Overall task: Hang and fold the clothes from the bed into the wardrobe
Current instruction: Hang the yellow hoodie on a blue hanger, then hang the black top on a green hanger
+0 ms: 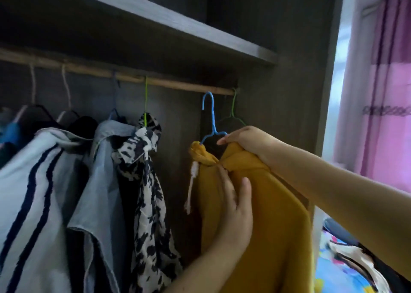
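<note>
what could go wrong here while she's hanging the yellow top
The blue hanger hook sits just below the wooden rail, apparently not yet over it, so it could miss and drop. The right hand grips only one shoulder of the yellow garment, which might slide off. The left hand merely rests flat, offering little catch.

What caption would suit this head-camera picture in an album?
Right hand grips a yellow top on a blue hanger, its hook just below the rail; left hand rests on the cloth.
</note>
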The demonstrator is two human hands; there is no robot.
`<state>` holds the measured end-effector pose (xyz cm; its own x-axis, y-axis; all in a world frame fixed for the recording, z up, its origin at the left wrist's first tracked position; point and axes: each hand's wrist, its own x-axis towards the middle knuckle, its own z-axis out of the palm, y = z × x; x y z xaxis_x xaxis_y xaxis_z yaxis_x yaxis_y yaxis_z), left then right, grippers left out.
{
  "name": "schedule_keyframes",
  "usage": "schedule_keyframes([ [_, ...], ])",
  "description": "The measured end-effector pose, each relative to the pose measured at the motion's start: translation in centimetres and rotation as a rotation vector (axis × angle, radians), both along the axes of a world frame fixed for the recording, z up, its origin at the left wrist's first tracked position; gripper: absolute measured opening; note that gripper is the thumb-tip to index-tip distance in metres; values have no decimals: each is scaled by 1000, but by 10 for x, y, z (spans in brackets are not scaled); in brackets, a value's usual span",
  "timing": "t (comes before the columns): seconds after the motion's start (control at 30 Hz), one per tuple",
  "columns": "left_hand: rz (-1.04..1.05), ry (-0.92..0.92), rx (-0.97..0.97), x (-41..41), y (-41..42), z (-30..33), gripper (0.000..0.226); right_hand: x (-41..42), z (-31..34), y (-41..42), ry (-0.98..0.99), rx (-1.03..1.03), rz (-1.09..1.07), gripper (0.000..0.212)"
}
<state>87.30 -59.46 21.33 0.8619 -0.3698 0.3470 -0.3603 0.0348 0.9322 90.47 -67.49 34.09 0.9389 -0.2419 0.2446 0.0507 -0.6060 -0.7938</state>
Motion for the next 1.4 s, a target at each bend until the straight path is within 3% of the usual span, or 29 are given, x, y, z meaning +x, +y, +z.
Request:
schedule_keyframes([
  [0.2, 226, -144, -99, 80, 9, 53, 63, 62, 59, 33, -100, 167, 31, 3],
  [0.37, 334, -189, -89, 129, 25, 71, 58, 120, 71, 54, -165, 457, 161, 17],
  [0.57, 405, -136, 56, 139, 33, 30, 58, 147, 30, 62, -50, 283, 170, 29],
  [0.67, 389, -60, 111, 125, 34, 10, 59, 141, 11, 58, 8, 339, 202, 25],
  [0.77, 369, -71, 119, 106, 39, 3, 59, 126, 2, 56, -59, 421, 258, 30],
  [0.93, 337, -149, 55, 61, 50, -2, 56, 81, -34, 37, -240, 188, 212, 43],
  [1.1, 355, -357, -36, 15, 58, -27, 49, 14, -91, -11, -385, -131, 76, 46],
  [1.23, 357, -468, 0, -10, 30, -62, 44, -37, -157, -53, -294, -228, -83, 43],
  [1.4, 163, -426, 174, -46, -25, -129, 46, -108, -245, -110, -118, -180, -255, 39],
])
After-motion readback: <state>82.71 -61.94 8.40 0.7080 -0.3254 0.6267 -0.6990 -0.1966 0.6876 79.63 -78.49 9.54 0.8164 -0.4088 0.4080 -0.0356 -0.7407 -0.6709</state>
